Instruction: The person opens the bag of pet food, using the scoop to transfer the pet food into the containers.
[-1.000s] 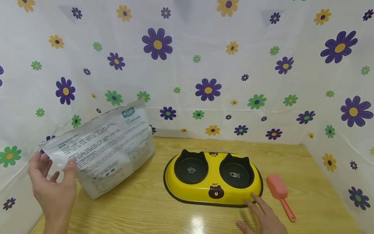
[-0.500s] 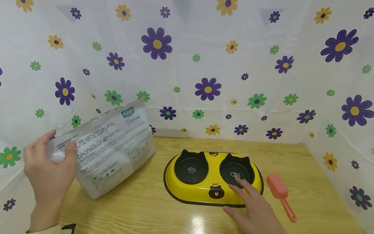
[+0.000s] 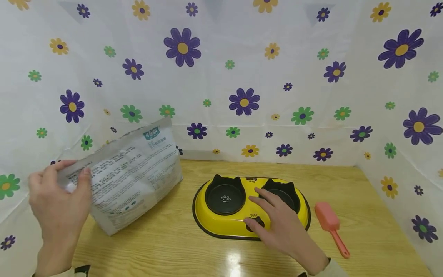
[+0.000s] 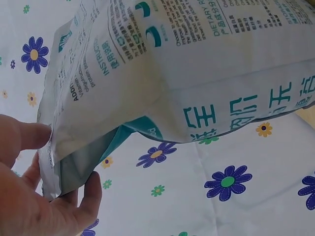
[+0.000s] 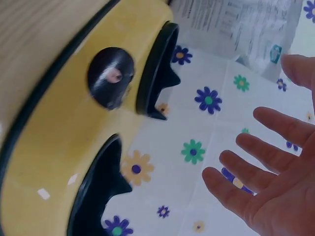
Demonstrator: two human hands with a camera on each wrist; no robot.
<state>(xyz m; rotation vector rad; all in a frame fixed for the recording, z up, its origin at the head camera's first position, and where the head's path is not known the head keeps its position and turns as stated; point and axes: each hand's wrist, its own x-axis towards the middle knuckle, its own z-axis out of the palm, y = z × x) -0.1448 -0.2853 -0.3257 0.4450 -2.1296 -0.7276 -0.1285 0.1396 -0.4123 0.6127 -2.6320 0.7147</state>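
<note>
My left hand [image 3: 60, 204] pinches the upper left corner of a white printed pet food bag [image 3: 135, 169], thumb on the near face. In the left wrist view the bag [image 4: 118, 93] hangs from the grip, its corner between the thumb and fingers. Over the yellow double pet bowl [image 3: 214, 227] hovers my right hand [image 3: 280, 219], fingers spread and holding nothing. It hides part of the right black dish and the bear print. The right wrist view shows the hand [image 5: 275, 177] apart from the bowl stand [image 5: 49, 142].
A pink scoop [image 3: 328, 223] lies on the wooden table [image 3: 166, 250], right of the bowl. A white flower-patterned cloth [image 3: 207, 50] rises behind and at both sides of the table.
My right hand has moved left and up from the bowl's front right edge to over its middle. The left hand has shifted its grip to higher on the bag's corner.
</note>
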